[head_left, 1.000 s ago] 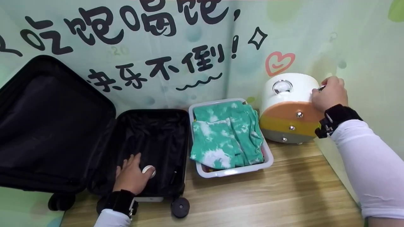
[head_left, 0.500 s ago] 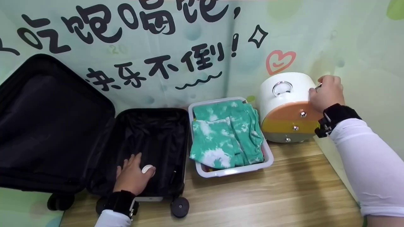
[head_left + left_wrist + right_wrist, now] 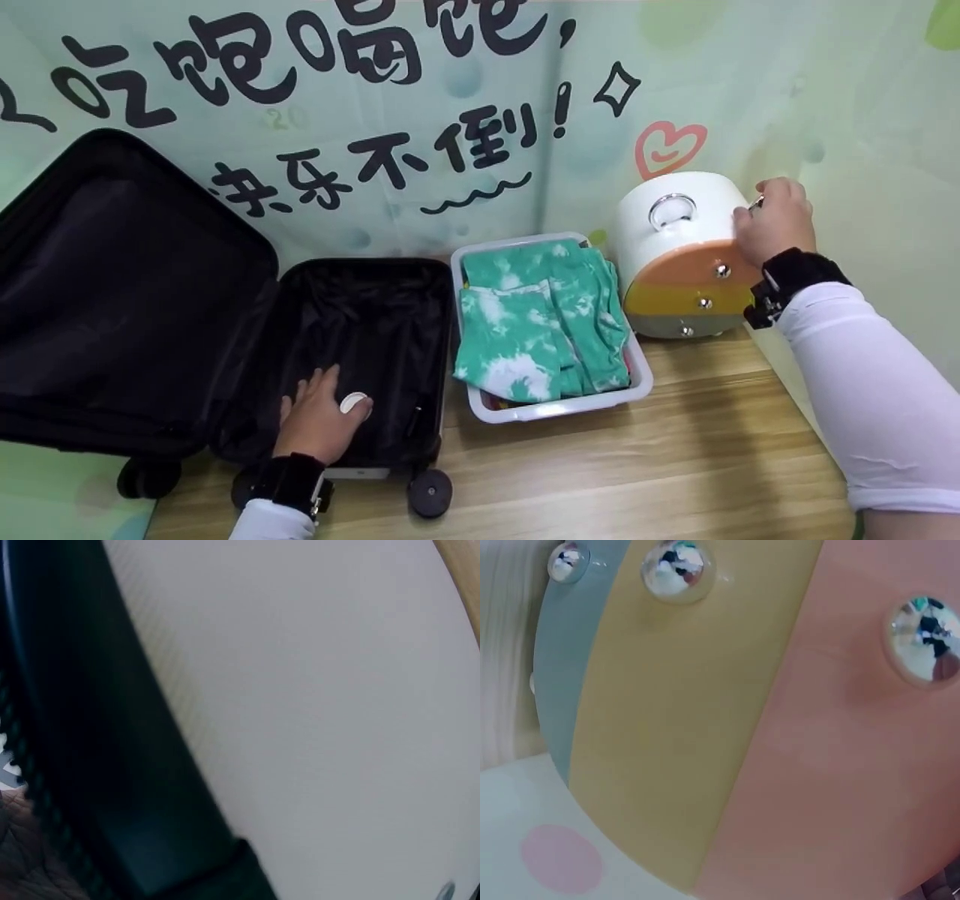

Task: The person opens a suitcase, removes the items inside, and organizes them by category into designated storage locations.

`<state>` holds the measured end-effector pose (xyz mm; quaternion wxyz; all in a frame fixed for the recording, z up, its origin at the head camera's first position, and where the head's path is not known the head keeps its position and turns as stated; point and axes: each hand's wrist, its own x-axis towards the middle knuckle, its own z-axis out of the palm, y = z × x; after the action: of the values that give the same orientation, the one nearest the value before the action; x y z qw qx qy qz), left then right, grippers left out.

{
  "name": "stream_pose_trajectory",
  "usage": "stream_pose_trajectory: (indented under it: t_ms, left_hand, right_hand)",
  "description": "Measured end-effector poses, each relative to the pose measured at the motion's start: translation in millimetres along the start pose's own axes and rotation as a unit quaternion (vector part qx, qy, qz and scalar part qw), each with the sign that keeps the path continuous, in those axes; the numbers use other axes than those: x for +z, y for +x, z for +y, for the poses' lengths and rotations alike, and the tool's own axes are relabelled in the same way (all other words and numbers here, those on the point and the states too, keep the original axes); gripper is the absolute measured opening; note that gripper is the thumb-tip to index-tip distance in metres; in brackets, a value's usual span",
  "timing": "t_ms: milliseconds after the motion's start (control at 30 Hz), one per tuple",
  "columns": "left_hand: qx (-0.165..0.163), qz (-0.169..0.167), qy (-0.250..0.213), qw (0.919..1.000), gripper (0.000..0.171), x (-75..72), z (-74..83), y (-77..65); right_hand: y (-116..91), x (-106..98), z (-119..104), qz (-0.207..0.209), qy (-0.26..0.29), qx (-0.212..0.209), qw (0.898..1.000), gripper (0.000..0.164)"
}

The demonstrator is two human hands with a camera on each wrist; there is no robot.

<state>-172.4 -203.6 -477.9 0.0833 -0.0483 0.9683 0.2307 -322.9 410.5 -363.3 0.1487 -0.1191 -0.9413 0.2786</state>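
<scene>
My left hand (image 3: 319, 420) reaches into the near end of an open black-lined suitcase (image 3: 382, 330). A small white round object (image 3: 354, 403) sits between its thumb and index finger, the thumb overlapping it; its kind is unclear. At the right, my right hand (image 3: 780, 221) grips a metal side handle (image 3: 757, 202) of a drum-shaped mini drawer chest (image 3: 667, 277). The chest's front has orange, yellow and grey bands with round metal knobs. The right wrist view shows that striped front (image 3: 682, 720) close up. Mostly the pale suitcase shell (image 3: 337, 705) fills the left wrist view.
A white tub (image 3: 566, 411) with folded green-and-white tie-dye cloth (image 3: 525, 322) stands between suitcase and chest. The suitcase lid (image 3: 127, 300) leans open at the left. All rest on a wooden tabletop (image 3: 637, 465). A printed backdrop (image 3: 450, 90) stands behind.
The chest has turned slightly, its knobs shifting right, while my right hand on the handle moved a little left and up. My left hand stays almost still; the white round object looks slightly tilted.
</scene>
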Motion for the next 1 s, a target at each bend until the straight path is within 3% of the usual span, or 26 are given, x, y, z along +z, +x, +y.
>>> stream_pose_trajectory:
  t_ms: [200, 467, 700, 1000]
  left_hand:
    - [-0.001, 0.001, -0.004, 1.0000, 0.087, -1.0, -0.2, -1.2]
    - [-0.001, -0.001, 0.001, 1.0000, 0.088, -3.4, -2.9, -1.7]
    - [-0.004, 0.001, -0.003, 1.0000, 0.088, -3.3, -6.0, -0.3]
    - [-0.002, -0.001, -0.006, 1.0000, 0.090, -2.7, -7.7, 2.1]
  right_hand:
    - [-14.6, 2.8, 4.0, 0.041, 0.032, -0.023, 0.998, 0.057]
    - [-53.6, 12.9, -3.6, 0.096, 0.081, -0.040, 0.991, 0.048]
    - [-79.2, 23.3, 5.6, 0.081, 0.086, -0.047, 0.992, 0.039]
    - [-88.9, 35.5, 15.2, 0.041, 0.061, -0.041, 0.996, 0.036]
